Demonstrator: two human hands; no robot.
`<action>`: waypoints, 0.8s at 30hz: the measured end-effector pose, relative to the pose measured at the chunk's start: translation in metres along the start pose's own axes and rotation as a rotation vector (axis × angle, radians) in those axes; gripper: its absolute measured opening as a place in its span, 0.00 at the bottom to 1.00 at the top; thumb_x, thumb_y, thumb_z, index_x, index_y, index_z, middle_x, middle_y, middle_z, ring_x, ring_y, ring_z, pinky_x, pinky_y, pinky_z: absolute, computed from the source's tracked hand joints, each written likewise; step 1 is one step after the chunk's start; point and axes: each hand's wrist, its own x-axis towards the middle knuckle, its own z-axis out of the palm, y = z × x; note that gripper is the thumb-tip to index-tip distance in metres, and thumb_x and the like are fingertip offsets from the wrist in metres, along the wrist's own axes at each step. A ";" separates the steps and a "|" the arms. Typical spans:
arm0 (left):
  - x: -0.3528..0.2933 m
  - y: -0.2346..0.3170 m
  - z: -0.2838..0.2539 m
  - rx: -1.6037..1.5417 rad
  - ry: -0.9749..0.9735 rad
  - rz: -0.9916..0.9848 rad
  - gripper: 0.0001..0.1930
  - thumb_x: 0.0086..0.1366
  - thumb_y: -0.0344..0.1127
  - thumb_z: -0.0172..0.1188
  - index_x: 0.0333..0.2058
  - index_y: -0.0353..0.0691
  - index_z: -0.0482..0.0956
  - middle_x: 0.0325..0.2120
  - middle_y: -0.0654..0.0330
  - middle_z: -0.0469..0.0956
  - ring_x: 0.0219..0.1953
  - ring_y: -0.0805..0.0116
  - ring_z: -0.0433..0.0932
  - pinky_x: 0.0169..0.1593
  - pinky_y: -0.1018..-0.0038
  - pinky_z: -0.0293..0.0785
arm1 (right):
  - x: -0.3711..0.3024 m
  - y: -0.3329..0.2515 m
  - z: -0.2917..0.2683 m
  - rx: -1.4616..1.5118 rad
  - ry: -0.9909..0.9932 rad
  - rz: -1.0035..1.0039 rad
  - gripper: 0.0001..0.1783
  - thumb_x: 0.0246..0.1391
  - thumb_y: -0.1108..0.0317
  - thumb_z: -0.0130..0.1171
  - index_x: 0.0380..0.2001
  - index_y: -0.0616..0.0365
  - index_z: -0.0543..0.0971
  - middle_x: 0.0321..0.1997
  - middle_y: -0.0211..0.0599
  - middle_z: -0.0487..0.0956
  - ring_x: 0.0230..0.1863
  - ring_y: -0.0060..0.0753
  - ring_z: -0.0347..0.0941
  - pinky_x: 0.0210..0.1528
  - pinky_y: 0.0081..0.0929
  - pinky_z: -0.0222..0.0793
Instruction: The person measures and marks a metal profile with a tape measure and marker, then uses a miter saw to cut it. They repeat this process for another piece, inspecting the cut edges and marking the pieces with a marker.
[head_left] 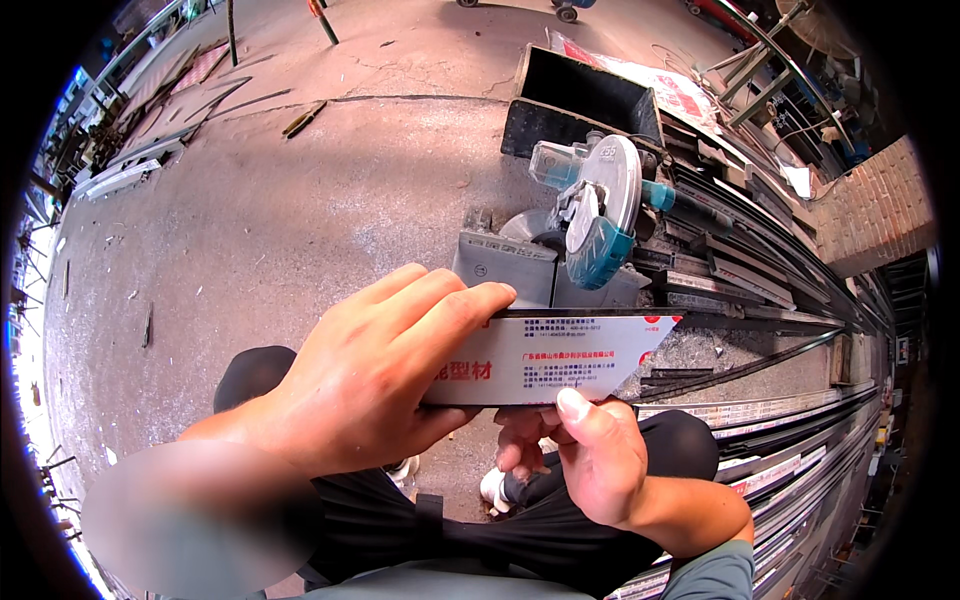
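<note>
Across the middle, in front of my knees, is a short length of metal profile [560, 345] covered in white film with red and blue print. Its right end is cut at a slant. My left hand [365, 375] grips it from the left, fingers over the top edge and thumb along the bottom. Below its right part, my right hand [600, 455] has its thumb against the lower edge, and its other fingers curl partly hidden underneath. Just beyond the profile stands a mitre saw [610, 190] with a round grey guard and teal parts; its base is partly covered by the profile.
An open dark box [585, 95] sits behind the saw. Many long dark profiles [740, 270] lie along the right, near a brick pillar [875, 210]. A hand tool [303, 120] lies on the concrete floor [280, 230] at the far left.
</note>
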 end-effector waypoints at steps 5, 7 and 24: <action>0.000 -0.003 0.004 -0.007 0.010 -0.013 0.43 0.37 0.28 0.76 0.59 0.35 0.75 0.41 0.49 0.79 0.42 0.45 0.79 0.48 0.57 0.78 | 0.002 0.001 0.001 0.025 0.023 0.004 0.27 0.76 0.55 0.40 0.54 0.70 0.78 0.38 0.41 0.83 0.35 0.25 0.74 0.40 0.25 0.69; 0.001 -0.003 0.004 -0.001 0.004 -0.016 0.43 0.37 0.28 0.76 0.59 0.35 0.75 0.41 0.49 0.79 0.42 0.45 0.78 0.48 0.57 0.78 | 0.002 0.002 0.002 0.037 0.041 -0.002 0.26 0.76 0.56 0.42 0.54 0.70 0.78 0.39 0.41 0.83 0.35 0.25 0.74 0.40 0.24 0.70; 0.004 -0.015 0.017 0.065 0.020 -0.065 0.41 0.42 0.32 0.75 0.60 0.38 0.75 0.38 0.50 0.77 0.42 0.47 0.79 0.48 0.58 0.78 | 0.015 0.010 -0.007 -0.025 0.087 -0.091 0.22 0.78 0.55 0.45 0.48 0.64 0.79 0.35 0.37 0.84 0.31 0.22 0.75 0.37 0.21 0.69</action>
